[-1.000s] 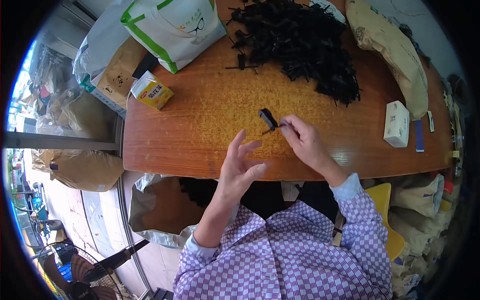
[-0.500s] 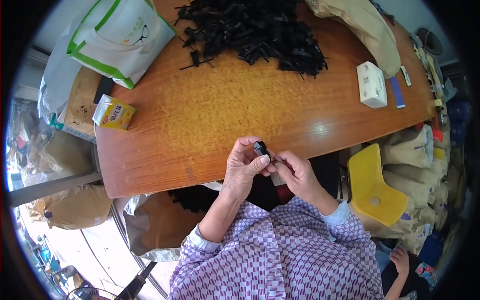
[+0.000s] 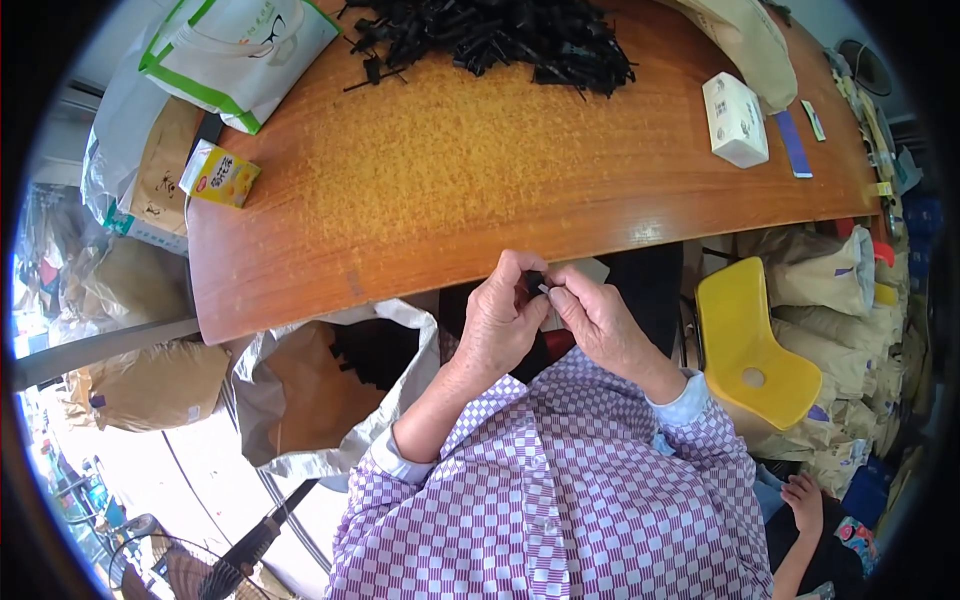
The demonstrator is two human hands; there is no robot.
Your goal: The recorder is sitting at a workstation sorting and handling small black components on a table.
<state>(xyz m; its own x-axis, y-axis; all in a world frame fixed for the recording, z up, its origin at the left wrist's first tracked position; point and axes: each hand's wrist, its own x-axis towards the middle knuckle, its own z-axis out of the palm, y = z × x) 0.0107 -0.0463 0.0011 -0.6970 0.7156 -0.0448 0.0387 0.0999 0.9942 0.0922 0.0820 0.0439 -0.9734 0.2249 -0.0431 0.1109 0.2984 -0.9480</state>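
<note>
Just off the table's front edge, my left hand [image 3: 500, 318] is closed round a small black plastic part [image 3: 535, 282], mostly covered by the fingers. My right hand [image 3: 603, 322] meets it from the other side, thumb and forefinger pinched together at the part's end. A tiny pale sliver shows by the right thumb tip; whether it belongs to the part I cannot tell. A big heap of similar-looking black pieces [image 3: 490, 35] lies at the far side of the wooden table [image 3: 430, 170].
On the table stand a white-green bag [image 3: 250, 60], a yellow drink carton [image 3: 222, 175] and a white box [image 3: 735, 120]. Below the edge, an open sack [image 3: 300, 390] holds black pieces. A yellow chair [image 3: 750, 345] stands right; another person's hand [image 3: 803, 500] shows lower right.
The view has shifted, so the table sits higher and the sack shows more. My hands have drawn closer together, and the black part is now more hidden between the fingers.
</note>
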